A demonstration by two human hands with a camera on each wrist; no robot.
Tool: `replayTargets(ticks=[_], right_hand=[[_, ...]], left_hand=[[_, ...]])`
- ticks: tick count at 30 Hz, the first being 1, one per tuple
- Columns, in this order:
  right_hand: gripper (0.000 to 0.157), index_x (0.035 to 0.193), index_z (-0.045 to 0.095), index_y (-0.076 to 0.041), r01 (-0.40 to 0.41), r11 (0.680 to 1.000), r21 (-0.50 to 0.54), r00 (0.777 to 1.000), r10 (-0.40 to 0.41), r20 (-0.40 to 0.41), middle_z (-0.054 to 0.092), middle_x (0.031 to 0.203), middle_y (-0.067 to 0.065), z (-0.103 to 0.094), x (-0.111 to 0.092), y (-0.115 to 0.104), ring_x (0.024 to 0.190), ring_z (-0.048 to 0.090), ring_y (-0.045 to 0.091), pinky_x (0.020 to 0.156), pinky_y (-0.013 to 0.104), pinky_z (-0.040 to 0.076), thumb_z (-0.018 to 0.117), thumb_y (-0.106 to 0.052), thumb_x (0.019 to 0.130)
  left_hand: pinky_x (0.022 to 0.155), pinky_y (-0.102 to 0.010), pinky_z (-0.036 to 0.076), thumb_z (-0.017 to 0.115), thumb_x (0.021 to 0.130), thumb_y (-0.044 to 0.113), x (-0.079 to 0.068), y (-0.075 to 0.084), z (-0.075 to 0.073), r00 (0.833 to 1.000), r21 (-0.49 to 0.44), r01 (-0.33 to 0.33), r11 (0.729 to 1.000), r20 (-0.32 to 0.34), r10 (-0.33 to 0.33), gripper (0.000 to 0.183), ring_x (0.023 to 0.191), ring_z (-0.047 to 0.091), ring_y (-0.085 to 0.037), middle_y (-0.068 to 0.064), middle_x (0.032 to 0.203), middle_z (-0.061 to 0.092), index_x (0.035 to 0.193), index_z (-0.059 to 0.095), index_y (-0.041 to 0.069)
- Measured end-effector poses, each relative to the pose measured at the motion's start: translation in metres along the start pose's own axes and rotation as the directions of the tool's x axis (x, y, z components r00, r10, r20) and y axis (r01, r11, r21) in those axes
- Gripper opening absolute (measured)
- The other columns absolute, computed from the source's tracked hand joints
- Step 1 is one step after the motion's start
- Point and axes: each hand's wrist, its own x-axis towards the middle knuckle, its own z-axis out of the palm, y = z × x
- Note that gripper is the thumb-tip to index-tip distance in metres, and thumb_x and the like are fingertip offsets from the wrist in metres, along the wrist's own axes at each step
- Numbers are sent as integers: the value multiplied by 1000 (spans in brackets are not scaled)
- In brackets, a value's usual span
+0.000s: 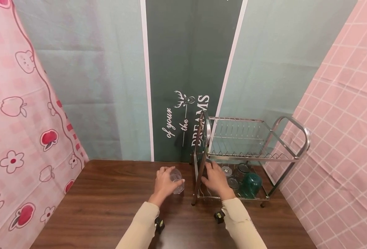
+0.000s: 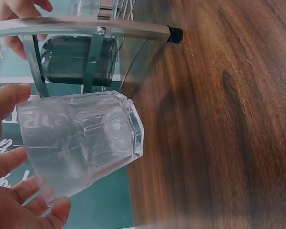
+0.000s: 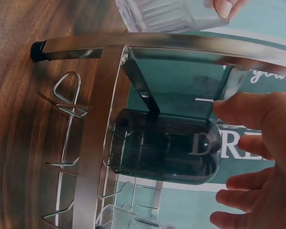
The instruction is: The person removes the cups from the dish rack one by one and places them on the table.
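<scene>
My left hand [image 1: 164, 181] grips a clear faceted glass [image 2: 81, 143] near its rim, thumb on one side and fingers on the other. The glass is upright, its base low over the wooden table, just left of the metal dish rack [image 1: 248, 159]. My right hand [image 1: 216, 178] reaches into the rack's lower tier with fingers spread. In the right wrist view, a dark tinted glass [image 3: 167, 148] stands there, rounded end up, with the thumb and fingertips close above that end. The right hand mostly hides this dark glass in the head view.
Right of my right hand, the lower tier holds a teal glass [image 1: 251, 185], a smoky glass [image 1: 242, 169] and clear glasses [image 1: 233, 183]. The rack's left side frame [image 1: 199, 176] stands between my hands. Patterned cloths surround the wooden table [image 1: 108, 200].
</scene>
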Motion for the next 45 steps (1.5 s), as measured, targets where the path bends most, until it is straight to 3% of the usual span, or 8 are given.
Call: replayTargets(ticks=[6, 12, 16, 22, 31, 39, 45], right_hand=[[56, 124, 49, 5, 6, 1000, -14, 998, -7, -57, 42, 125, 32, 7, 8, 2, 110, 45, 46, 80, 59, 41, 71, -20, 79], [44, 108, 53, 7, 58, 995, -80, 987, -69, -143, 47, 104, 26, 18, 17, 5, 88, 50, 40, 61, 51, 45, 72, -14, 75], [48, 109, 52, 9, 41, 994, -106, 985, -57, -160, 46, 105, 28, 23, 20, 9, 94, 49, 43, 66, 52, 46, 74, -14, 73], [55, 116, 50, 9, -1, 996, -90, 989, -12, -145, 43, 116, 33, 24, 23, 12, 110, 42, 48, 74, 55, 46, 75, -12, 71], [67, 140, 40, -5, -19, 1000, 25, 998, 20, -62, 36, 123, 33, 34, 29, 18, 105, 42, 47, 70, 51, 47, 69, -14, 81], [62, 135, 46, -5, -39, 995, 93, 996, 46, -73, 40, 125, 33, 37, 33, 21, 109, 41, 49, 77, 53, 45, 70, -11, 79], [62, 135, 47, -7, -80, 988, 133, 996, 85, -32, 38, 129, 32, 36, 34, 16, 111, 41, 48, 79, 54, 44, 71, -9, 77]], left_hand=[[79, -47, 44, 81, 63, 43, 6, -3, 5, 1000, 21, 17, 1000, -11, -17, 65, 101, 45, -33, -15, 110, 51, 116, 64, 8], [78, -50, 43, 82, 63, 43, 11, -2, 13, 999, 53, 47, 997, -21, -46, 65, 100, 45, -33, -15, 107, 51, 115, 64, 8], [78, -51, 42, 80, 64, 45, 13, 2, 22, 999, 65, 33, 997, 1, -33, 66, 101, 44, -33, -15, 108, 51, 117, 64, 8], [78, -51, 41, 81, 64, 44, 15, 8, 30, 999, 64, 30, 998, 22, -31, 66, 101, 44, -33, -16, 108, 50, 117, 64, 8], [79, -51, 41, 82, 64, 42, 18, 8, 39, 999, 131, 21, 991, 43, -27, 67, 103, 43, -34, -16, 111, 50, 118, 63, 7], [78, -50, 40, 82, 64, 43, 12, 8, 47, 998, 149, 2, 989, 64, -11, 68, 102, 42, -34, -18, 113, 49, 117, 63, 5], [78, -49, 39, 82, 65, 42, 9, 6, 49, 998, 178, 9, 984, 60, -20, 67, 103, 42, -34, -19, 114, 49, 118, 62, 5]])
